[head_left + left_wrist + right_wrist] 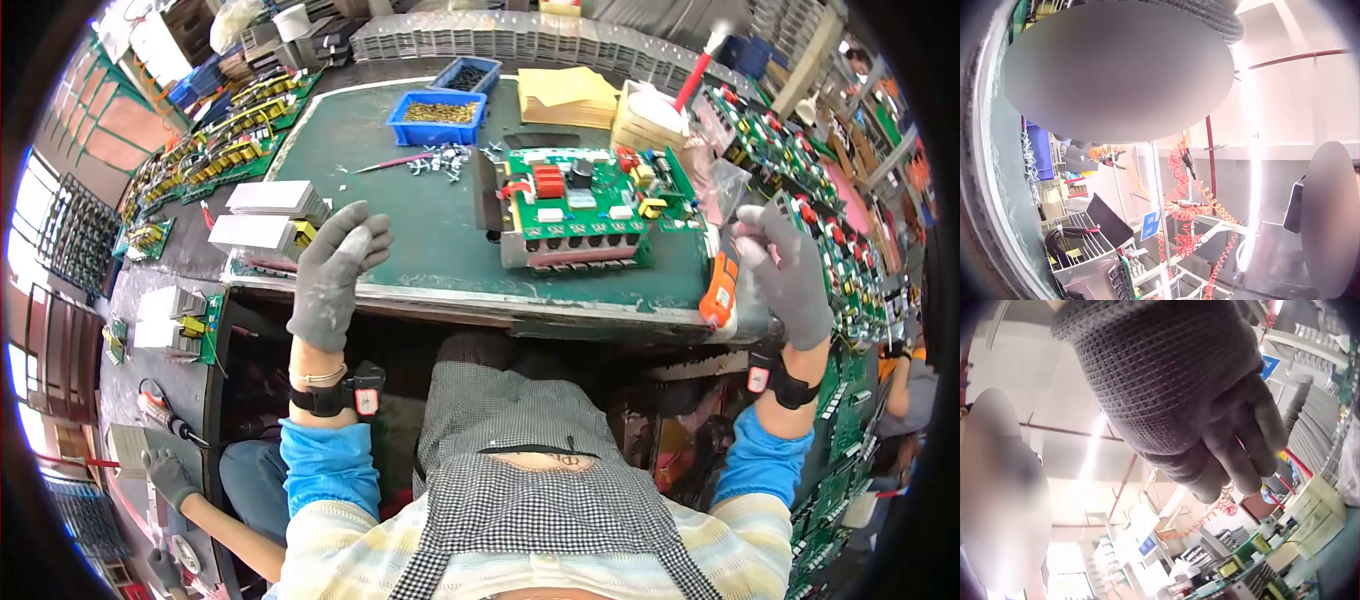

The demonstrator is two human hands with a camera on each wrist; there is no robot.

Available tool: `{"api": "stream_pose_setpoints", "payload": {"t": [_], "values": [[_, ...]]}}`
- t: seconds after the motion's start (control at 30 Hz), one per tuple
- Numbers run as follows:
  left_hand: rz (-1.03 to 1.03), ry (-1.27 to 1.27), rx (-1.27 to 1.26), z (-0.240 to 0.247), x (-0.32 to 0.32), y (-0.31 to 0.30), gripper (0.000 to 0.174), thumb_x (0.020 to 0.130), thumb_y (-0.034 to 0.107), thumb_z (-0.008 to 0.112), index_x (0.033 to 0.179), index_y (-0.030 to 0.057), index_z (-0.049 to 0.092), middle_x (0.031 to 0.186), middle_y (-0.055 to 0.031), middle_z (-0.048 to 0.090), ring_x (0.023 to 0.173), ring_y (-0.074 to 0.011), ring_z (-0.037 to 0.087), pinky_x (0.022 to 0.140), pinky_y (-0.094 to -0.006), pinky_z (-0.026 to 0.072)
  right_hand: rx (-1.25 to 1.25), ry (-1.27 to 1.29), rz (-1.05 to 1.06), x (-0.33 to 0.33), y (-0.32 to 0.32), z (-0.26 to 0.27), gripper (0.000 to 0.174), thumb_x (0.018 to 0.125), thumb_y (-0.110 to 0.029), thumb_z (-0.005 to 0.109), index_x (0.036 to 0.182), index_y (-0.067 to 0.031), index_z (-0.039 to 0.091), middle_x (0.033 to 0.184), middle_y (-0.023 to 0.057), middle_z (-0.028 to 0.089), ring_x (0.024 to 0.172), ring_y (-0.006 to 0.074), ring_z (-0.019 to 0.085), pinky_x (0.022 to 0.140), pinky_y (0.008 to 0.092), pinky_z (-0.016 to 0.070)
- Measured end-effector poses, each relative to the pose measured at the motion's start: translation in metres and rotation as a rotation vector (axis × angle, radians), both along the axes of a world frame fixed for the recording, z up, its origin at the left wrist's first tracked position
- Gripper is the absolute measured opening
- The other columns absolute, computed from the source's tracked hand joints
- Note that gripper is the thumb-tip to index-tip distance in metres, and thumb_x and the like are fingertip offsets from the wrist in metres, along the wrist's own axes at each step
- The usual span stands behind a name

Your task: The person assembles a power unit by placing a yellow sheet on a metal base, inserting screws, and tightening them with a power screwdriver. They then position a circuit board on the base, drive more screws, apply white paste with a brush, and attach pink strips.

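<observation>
My left hand [340, 270], in a grey glove, is raised over the table's near edge with loosely bent fingers and nothing in it. Left of it lie stacked pale metal heat sinks [262, 232]. My right hand [790, 275], also gloved, hovers at the right end of the table, its fingers [1235, 456] loosely curled and holding nothing. Close beside it is a tool with an orange handle [718, 290]. Between the hands, a green circuit board [590, 190] with red, yellow and black components sits on a metal heat sink base [575, 250]. A blur hides much of the left wrist view.
Blue bins of brass-coloured [435, 112] and dark [468, 75] small parts stand at the back. Loose screws [440, 160] lie near a thin pink-handled tool [395, 162]. Yellow sheets [567, 97] and a box [648, 120] are behind. Another person's gloved hand [170, 478] works at left.
</observation>
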State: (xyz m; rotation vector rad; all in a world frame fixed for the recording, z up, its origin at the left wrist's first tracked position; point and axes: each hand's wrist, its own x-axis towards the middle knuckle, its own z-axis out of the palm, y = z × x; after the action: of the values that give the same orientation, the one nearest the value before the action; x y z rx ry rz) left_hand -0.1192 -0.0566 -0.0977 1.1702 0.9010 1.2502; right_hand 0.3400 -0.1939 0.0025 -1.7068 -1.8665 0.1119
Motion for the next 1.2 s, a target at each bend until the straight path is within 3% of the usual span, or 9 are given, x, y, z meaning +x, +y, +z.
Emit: {"api": "stream_pose_setpoints", "payload": {"t": [0.1,0.23,0.37,0.47,0.63,0.73,0.97,1.07,1.2], "values": [[-0.043,-0.018,-0.007,-0.001,0.011,0.015,0.046,0.098,0.014,0.059,0.136,-0.0079,0.046,0.120,-0.0205,0.063,0.104,-0.0249,0.065,0.090,-0.0346,0.0539,-0.165,-0.324,-0.026,0.009,-0.003,0.010,0.035,0.084,-0.009,0.068,0.117,-0.0003,0.061,0.101,0.0169,0.070,0.090,0.0322,0.068,0.082,0.0372,0.0537],[-0.141,0.061,-0.018,-0.007,0.038,0.029,0.052,0.097,0.018,0.062,0.138,-0.0090,0.046,0.122,-0.0197,0.063,0.108,-0.0240,0.064,0.093,-0.0337,0.0526,-0.210,-0.256,-0.049,0.005,-0.020,0.007,0.038,0.085,-0.013,0.069,0.120,0.0001,0.061,0.104,0.0167,0.070,0.095,0.0298,0.069,0.084,0.0373,0.0534],[-0.324,0.185,-0.079,-0.013,0.054,0.028,0.052,0.096,0.016,0.063,0.138,-0.0086,0.046,0.122,-0.0183,0.064,0.108,-0.0216,0.064,0.095,-0.0325,0.0512,-0.247,0.070,-0.014,-0.013,-0.024,0.001,0.043,0.085,-0.013,0.072,0.123,-0.0001,0.060,0.106,0.0170,0.071,0.100,0.0276,0.069,0.088,0.0364,0.0528],[-0.327,0.303,-0.031,-0.015,0.056,0.023,0.049,0.094,0.013,0.066,0.136,-0.0079,0.050,0.119,-0.0152,0.067,0.108,-0.0175,0.064,0.095,-0.0281,0.0500,-0.257,0.004,-0.011,0.000,-0.024,-0.034,0.042,0.085,-0.012,0.071,0.123,0.0004,0.060,0.105,0.0168,0.071,0.098,0.0281,0.069,0.087,0.0360,0.0532],[-0.305,0.537,-0.005,-0.006,0.054,0.005,0.042,0.091,0.015,0.069,0.126,-0.0058,0.059,0.102,-0.0069,0.069,0.090,-0.0102,0.063,0.082,-0.0260,0.0519,-0.265,0.324,-0.328,0.007,-0.016,-0.063,0.039,0.086,-0.009,0.066,0.123,0.0014,0.061,0.101,0.0130,0.071,0.091,0.0180,0.068,0.080,0.0309,0.0534],[-0.297,0.553,0.089,-0.015,0.078,-0.016,0.040,0.089,0.013,0.070,0.123,-0.0057,0.061,0.098,-0.0065,0.069,0.083,-0.0085,0.061,0.076,-0.0260,0.0523,-0.019,0.379,-0.291,-0.014,-0.009,-0.065,0.039,0.086,-0.010,0.066,0.123,0.0021,0.061,0.103,0.0119,0.071,0.091,0.0177,0.068,0.079,0.0295,0.0532],[-0.067,0.703,0.216,-0.022,0.110,-0.020,0.038,0.087,0.026,0.072,0.115,0.0015,0.067,0.084,-0.0118,0.070,0.074,-0.0163,0.066,0.071,-0.0301,0.0525,0.270,-0.186,0.154,-0.067,0.033,-0.021,0.047,0.082,-0.018,0.071,0.125,-0.0017,0.060,0.132,0.0171,0.057,0.121,0.0333,0.056,0.103,0.0413,0.0443],[-0.046,0.731,0.237,-0.019,0.112,-0.021,0.041,0.087,0.035,0.070,0.111,0.0020,0.068,0.086,-0.0181,0.070,0.078,-0.0251,0.069,0.074,-0.0344,0.0531,0.229,-0.434,0.290,-0.083,0.062,-0.007,0.067,0.081,-0.034,0.073,0.138,-0.0069,0.051,0.142,0.0138,0.052,0.128,0.0373,0.052,0.104,0.0422,0.0426],[-0.058,0.803,0.262,-0.022,0.112,-0.015,0.045,0.086,0.039,0.071,0.109,0.0009,0.068,0.089,-0.0208,0.070,0.085,-0.0311,0.070,0.078,-0.0370,0.0525,0.217,-0.597,0.504,-0.091,0.109,-0.004,0.094,0.071,-0.055,0.076,0.147,-0.0145,0.042,0.147,0.0108,0.048,0.136,0.0345,0.044,0.108,0.0563,0.0324]]}}
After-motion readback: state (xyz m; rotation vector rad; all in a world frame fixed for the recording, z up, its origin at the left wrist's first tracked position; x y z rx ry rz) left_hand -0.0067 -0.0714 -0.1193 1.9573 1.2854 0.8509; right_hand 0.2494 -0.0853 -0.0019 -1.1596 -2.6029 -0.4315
